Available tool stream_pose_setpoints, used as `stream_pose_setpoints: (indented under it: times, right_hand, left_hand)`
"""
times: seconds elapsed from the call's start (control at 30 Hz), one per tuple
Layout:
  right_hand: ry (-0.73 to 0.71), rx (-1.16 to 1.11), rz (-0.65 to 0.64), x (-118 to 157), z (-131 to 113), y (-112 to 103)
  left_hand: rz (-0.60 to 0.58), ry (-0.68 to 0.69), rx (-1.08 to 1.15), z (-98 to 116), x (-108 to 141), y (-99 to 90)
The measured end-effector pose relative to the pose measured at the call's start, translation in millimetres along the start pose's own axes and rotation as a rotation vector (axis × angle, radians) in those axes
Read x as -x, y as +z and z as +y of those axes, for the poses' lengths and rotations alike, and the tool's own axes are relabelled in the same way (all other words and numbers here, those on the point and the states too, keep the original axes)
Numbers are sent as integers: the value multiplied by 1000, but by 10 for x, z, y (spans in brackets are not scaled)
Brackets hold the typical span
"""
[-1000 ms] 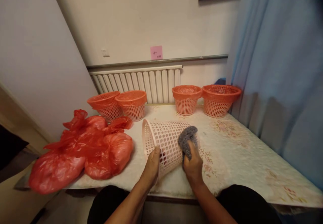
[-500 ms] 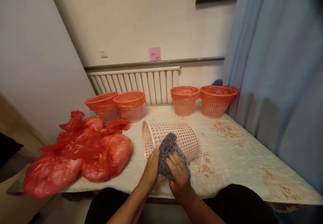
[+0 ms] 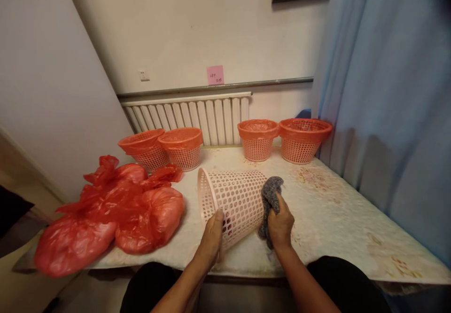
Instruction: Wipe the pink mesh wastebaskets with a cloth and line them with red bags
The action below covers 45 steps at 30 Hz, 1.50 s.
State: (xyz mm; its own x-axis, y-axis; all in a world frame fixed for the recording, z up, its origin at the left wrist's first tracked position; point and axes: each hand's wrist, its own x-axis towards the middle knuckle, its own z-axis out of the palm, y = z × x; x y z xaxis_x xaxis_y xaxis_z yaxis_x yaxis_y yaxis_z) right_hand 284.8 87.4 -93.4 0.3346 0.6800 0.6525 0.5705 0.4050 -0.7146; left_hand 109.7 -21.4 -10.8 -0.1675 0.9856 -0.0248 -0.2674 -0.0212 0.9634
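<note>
A pale pink plastic wastebasket (image 3: pixel 239 200) with a lattice wall lies on its side over the table, its open rim facing left. My left hand (image 3: pixel 210 238) grips it near the rim, thumb on the outer wall and the other fingers mostly hidden. At the basket's base end, my right hand (image 3: pixel 281 221) is closed on a dark grey cloth (image 3: pixel 271 191). The cloth is bunched and pressed against the bottom of the basket.
Several baskets lined with red bags stand at the back, including a left one (image 3: pixel 180 146) and a right one (image 3: pixel 303 146). Filled red plastic bags (image 3: pixel 151 219) are heaped at left on the floral tablecloth (image 3: pixel 338 238). A blue curtain (image 3: pixel 387 115) hangs at right.
My right hand has moved right with the cloth, from the basket's side wall to its base end. The basket has tilted slightly, while my left hand stays near the rim.
</note>
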Motion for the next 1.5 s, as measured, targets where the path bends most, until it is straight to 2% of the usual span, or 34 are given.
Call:
stream_pose_setpoints:
  times: [0.07, 0.17, 0.3, 0.37, 0.43, 0.53, 0.63, 0.83, 0.97, 1.03, 1.13, 1.23, 1.3, 1.37, 1.5]
  right_hand:
    - [43, -2, 15, 11, -13, 17]
    - [-46, -41, -21, 121, -153, 29]
    - [-349, -127, -149, 391, -483, -24]
    - [-536, -187, -206, 546, -646, -67]
    - [-660, -230, -230, 679, -764, -101]
    - [-699, -241, -214, 779, -831, -120]
    - [-717, -246, -207, 769, -817, -123]
    - [-722, -243, -220, 664, -752, -141]
    - [-676, -192, -210, 493, -567, -89]
    - [-583, -147, -174, 361, -413, -52]
    - [-343, -91, -77, 158, -175, -24]
    - [-74, -51, 27, 23, -17, -20]
    - [18, -49, 82, -1, 24, -7]
    - [20, -69, 105, 27, 10, 18]
    - [-146, -121, 29, 191, -179, 42]
  left_hand:
    - [15, -22, 15, 18, 0, 2]
    - [-1, -49, 79, 66, -24, 21]
    - [-55, -26, 139, 147, -81, 54]
    - [-26, -2, 117, 201, -113, 60]
    - [13, -6, 100, 261, -140, 58]
    - [29, -25, 92, 321, -152, 47]
    - [29, 23, 5, 281, -104, 27]
    - [64, 69, -158, 52, 48, -24]
    - [-1, 50, -109, 36, 40, -29]
    - [15, -9, -75, 50, 22, -27]
    - [94, -77, -78, 49, 15, -29]
    - [82, -84, -85, 36, 24, -38]
    - [71, -78, -83, 36, 26, -42]
    - [69, -78, -72, 49, 18, -42]
    - [26, -91, -6, 99, -18, -13]
